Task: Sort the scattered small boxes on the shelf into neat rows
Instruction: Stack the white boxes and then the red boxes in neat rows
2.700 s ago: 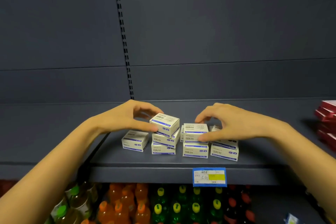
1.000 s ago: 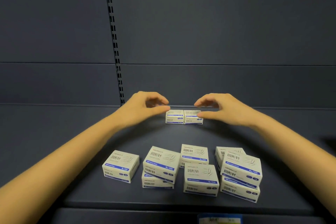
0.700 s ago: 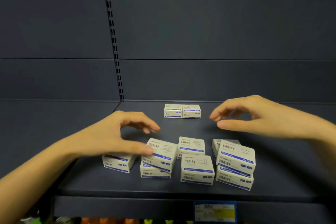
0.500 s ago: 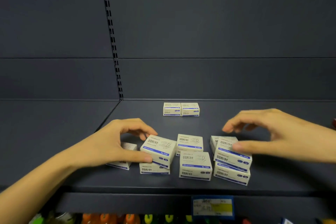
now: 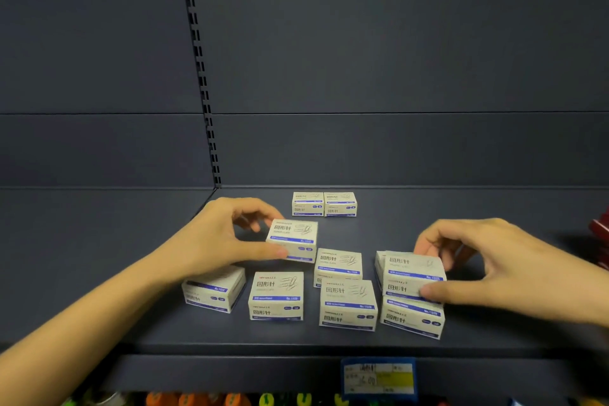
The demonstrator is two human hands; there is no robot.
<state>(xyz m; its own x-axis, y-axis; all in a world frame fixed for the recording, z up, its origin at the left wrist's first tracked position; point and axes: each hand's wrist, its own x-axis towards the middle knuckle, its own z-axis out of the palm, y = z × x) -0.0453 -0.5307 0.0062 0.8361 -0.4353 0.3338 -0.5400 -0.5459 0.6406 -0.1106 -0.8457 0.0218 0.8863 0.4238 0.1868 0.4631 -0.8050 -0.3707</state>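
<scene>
Several small white boxes with a blue stripe lie on the dark shelf (image 5: pixel 329 341). Two boxes (image 5: pixel 324 204) stand side by side at the back wall. My left hand (image 5: pixel 224 241) grips one box (image 5: pixel 292 240) between thumb and fingers and holds it raised above the shelf. My right hand (image 5: pixel 487 264) pinches the top box (image 5: pixel 412 275) of a stack at the right, over another box (image 5: pixel 412 318). Loose boxes sit at the front: one at the left (image 5: pixel 214 292), one beside it (image 5: pixel 276 297), one in the middle (image 5: pixel 347 305), one behind it (image 5: pixel 337 265).
A slotted upright (image 5: pixel 201 69) runs up the back panel. A blue and yellow price tag (image 5: pixel 379 377) hangs on the shelf's front edge. Bottle caps (image 5: pixel 230 399) show on the shelf below. Red items (image 5: pixel 601 227) sit at the far right edge.
Both hands came back from the two boxes set at the back wall. My left hand closed on a box and lifted it; my right hand closed on the top box of the right stack.
</scene>
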